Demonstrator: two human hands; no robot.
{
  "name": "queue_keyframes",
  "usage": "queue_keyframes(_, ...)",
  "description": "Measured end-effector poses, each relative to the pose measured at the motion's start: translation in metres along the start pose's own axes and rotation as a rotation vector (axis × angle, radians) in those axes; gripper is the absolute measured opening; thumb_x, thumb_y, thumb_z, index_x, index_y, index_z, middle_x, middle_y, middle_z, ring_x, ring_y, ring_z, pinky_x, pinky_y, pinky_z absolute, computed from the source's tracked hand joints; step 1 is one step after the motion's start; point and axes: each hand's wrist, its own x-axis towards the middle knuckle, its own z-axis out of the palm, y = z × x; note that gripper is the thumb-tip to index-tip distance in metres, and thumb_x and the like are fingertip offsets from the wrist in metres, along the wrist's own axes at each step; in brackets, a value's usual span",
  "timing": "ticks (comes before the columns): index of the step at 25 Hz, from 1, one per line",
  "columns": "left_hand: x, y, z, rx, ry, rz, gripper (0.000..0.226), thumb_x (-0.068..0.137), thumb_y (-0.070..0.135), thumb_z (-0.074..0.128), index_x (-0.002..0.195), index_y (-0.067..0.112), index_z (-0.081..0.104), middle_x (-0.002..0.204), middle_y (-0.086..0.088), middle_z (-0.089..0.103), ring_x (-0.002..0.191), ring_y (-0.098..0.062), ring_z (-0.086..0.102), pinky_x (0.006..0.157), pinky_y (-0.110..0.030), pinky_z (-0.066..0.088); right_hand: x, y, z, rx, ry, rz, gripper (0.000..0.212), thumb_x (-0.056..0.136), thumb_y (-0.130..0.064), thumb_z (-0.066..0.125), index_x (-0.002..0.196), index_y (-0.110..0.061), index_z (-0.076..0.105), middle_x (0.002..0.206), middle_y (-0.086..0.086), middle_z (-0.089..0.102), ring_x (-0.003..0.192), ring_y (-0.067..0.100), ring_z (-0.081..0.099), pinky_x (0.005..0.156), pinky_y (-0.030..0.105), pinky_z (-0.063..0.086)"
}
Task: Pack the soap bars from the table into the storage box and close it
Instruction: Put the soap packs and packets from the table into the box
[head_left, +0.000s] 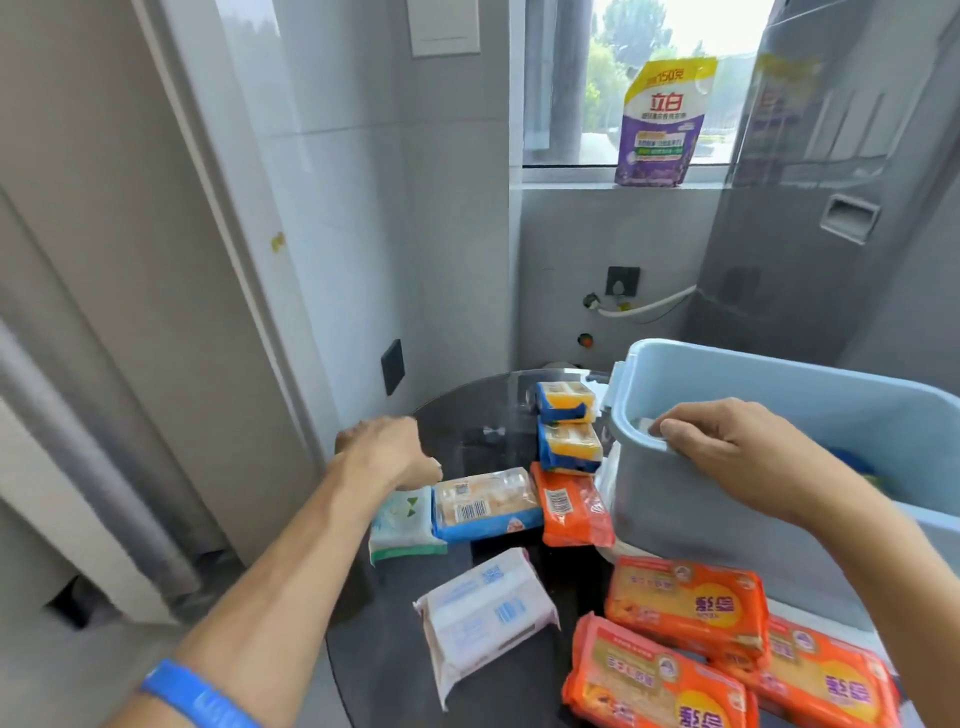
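A light blue storage box (670, 499) stands open at the right of a dark round table (467, 415). My right hand (727, 452) grips its near left rim. My left hand (389, 449) hovers with curled fingers just above a green-and-white soap pack (402, 525), holding nothing that I can see. Beside that lie a blue-and-clear pack (485, 501), an orange pack (571, 504), two yellow-and-blue packs (566, 400) (571, 447), a white-pink pack (483, 618) and three large orange packs (685, 603) at the front right. Something blue and yellow shows inside the box.
A purple-and-yellow detergent pouch (662, 124) stands on the window sill behind. A grey tiled wall with a black socket (392, 366) rises left of the table, next to a door frame. A white hose (649, 306) runs along the back wall.
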Motion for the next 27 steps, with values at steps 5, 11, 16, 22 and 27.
queue_keyframes(5,0.016,-0.013,0.028,-0.32,-0.266,-0.07,0.068,0.06,0.051,0.075,0.117,0.023,0.052,0.107,-0.002,0.061,0.092,-0.022,0.061,0.082,-0.039,0.056,-0.004,0.003,0.002,-0.063,0.036,0.013,0.038,0.098,-0.049,0.039,0.076,-0.035,0.067,0.068,-0.011,0.066,0.065,0.01,0.06,0.058,0.033,0.048)
queue_keyframes(11,0.011,-0.014,0.01,-0.698,0.014,-0.09,0.052,0.049,0.057,0.061,0.092,0.029,0.054,0.091,0.003,0.063,0.08,-0.018,0.061,0.069,-0.035,0.054,-0.009,0.005,0.003,-0.106,0.105,0.009,0.036,0.097,-0.049,0.043,0.07,-0.034,0.06,0.062,-0.012,0.063,0.062,0.007,0.057,0.05,0.028,0.04)
queue_keyframes(16,-0.023,0.049,-0.042,-1.354,0.035,0.27,0.042,0.055,0.047,0.07,0.094,0.036,0.063,0.093,-0.002,0.064,0.085,-0.02,0.066,0.06,-0.036,0.058,-0.017,-0.017,0.004,0.23,0.329,-0.093,0.02,0.091,-0.04,0.061,0.108,-0.033,0.07,0.091,-0.013,0.075,0.084,0.007,0.068,0.074,0.039,0.058)
queue_keyframes(22,-0.083,0.154,-0.058,-1.621,-0.061,0.59,0.037,0.065,0.048,0.077,0.099,0.034,0.071,0.086,-0.003,0.072,0.077,-0.023,0.073,0.061,-0.036,0.059,-0.037,-0.027,-0.047,0.297,0.278,-0.059,0.044,0.075,-0.052,0.064,0.116,-0.045,0.05,0.056,-0.003,0.064,0.051,0.006,0.055,0.053,0.026,0.044)
queue_keyframes(27,-0.1,0.221,-0.062,-1.527,-0.273,0.977,0.045,0.088,0.03,0.07,0.13,0.026,0.056,0.109,-0.005,0.071,0.093,-0.023,0.072,0.078,-0.04,0.059,-0.056,0.032,-0.113,0.13,0.441,0.253,0.054,0.057,-0.054,0.062,0.107,-0.04,0.049,0.071,-0.007,0.064,0.061,0.012,0.061,0.053,0.028,0.04)
